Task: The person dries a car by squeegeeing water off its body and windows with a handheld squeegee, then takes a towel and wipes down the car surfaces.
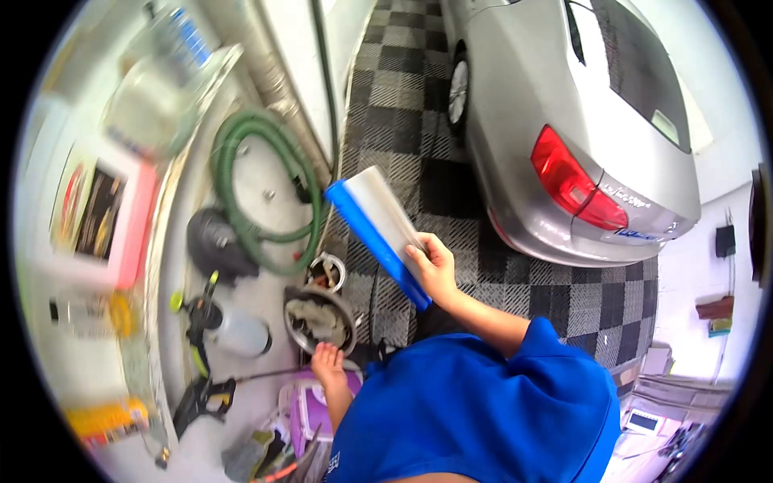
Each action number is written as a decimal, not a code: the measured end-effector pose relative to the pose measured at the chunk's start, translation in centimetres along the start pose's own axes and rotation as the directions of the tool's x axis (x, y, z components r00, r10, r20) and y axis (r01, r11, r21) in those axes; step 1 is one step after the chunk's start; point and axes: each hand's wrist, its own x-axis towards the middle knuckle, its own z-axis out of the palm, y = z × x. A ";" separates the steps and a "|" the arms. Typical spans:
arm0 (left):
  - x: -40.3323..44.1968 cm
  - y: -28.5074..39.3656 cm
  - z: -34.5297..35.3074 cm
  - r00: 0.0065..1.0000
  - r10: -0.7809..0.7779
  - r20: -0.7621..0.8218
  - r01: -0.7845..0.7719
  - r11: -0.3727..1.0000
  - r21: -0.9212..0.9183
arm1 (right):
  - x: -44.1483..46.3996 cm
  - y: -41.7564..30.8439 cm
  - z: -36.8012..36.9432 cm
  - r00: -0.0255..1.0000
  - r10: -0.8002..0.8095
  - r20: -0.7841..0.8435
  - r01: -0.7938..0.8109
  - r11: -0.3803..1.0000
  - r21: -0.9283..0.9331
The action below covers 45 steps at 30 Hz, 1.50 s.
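Observation:
My right hand (436, 267) grips a squeegee (385, 216), its fingers closed over the pale grey side. A wide blue strip runs along the other long edge of the tool. It is held slanted in front of me, over the checkered floor and apart from the silver car (523, 88). Lower down, my left hand (328, 366) holds nothing, with its fingers stretched out. Just beyond its fingertips is a grey bucket (352, 332) with crumpled pale cloths (318, 320) in it. Below that hand stands a purple and white box (310, 406), partly hidden by my forearm.
At left, a coiled green hose (233, 193) rests near a spray bottle (240, 334) and a pressure-washer gun (201, 402). A ledge (165, 233) bears a pink-edged box (137, 225) and several bottles. The car's red tail light (564, 173) faces me across the tiled floor (390, 105).

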 end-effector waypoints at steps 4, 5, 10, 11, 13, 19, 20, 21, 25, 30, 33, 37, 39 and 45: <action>-3.7 -2.3 22.0 0.699 -0.119 0.705 -0.335 0.817 0.470 | 7.7 0.0 -4.9 0.926 0.234 -0.295 -0.168 0.958 0.232; -3.8 -3.2 26.4 0.554 -0.124 0.823 -0.439 0.797 0.415 | 9.2 0.4 -5.7 0.929 0.207 -0.308 -0.121 0.954 0.275; -2.3 -4.5 44.9 0.192 -0.330 0.924 -0.973 0.060 0.223 | 18.8 -3.3 -11.6 0.901 0.143 -0.409 0.022 0.927 0.374; -1.9 -5.0 46.8 0.186 -0.337 0.923 -0.946 0.192 0.261 | 19.9 -3.7 -12.6 0.915 0.155 -0.373 -0.008 0.930 0.368; -1.7 -5.5 50.7 0.249 -0.441 0.862 -0.834 0.355 0.422 | 22.5 -4.0 -13.9 0.928 0.168 -0.332 -0.047 0.938 0.344; 3.1 -6.8 56.5 0.535 -0.217 0.816 -0.535 0.661 0.526 | 32.9 -4.5 -17.9 0.972 0.233 0.040 -0.236 0.969 0.079; 4.2 -6.0 58.3 0.575 -0.188 0.796 -0.550 0.631 0.547 | 34.5 -4.9 -18.7 0.991 0.132 0.012 -0.132 0.991 0.002; 5.4 -5.2 60.0 0.641 -0.168 0.749 -0.518 0.625 0.584 | 35.6 -4.4 -20.6 0.989 0.082 -0.125 -0.102 0.982 -0.160; 15.6 -1.3 68.9 0.757 0.010 0.654 -0.457 0.723 0.518 | 42.8 -3.1 -25.0 0.916 0.078 -0.393 -0.219 0.919 -0.327; 20.5 7.1 77.1 0.776 0.129 0.617 -0.514 0.696 0.502 | 46.3 1.4 -28.9 0.771 0.079 -0.632 -0.424 0.804 -0.417; 24.7 11.2 81.9 0.767 0.110 0.632 -0.523 0.678 0.516 | 52.7 4.4 -22.2 0.822 0.146 -0.551 -0.449 0.761 -0.468; 29.5 13.9 92.3 0.754 0.072 0.653 -0.556 0.601 0.575 | 65.7 -1.2 -14.9 0.897 0.114 -0.426 -0.378 0.698 -0.608; 30.4 14.6 98.0 0.766 -0.008 0.642 -0.485 0.648 0.587 | 69.7 -2.2 -16.5 0.883 0.039 -0.468 -0.358 0.700 -0.618; 34.8 12.8 113.7 0.685 -0.280 0.672 -0.109 0.873 0.475 | 86.6 -7.9 -28.5 0.568 -0.463 -0.681 -0.193 0.729 -0.657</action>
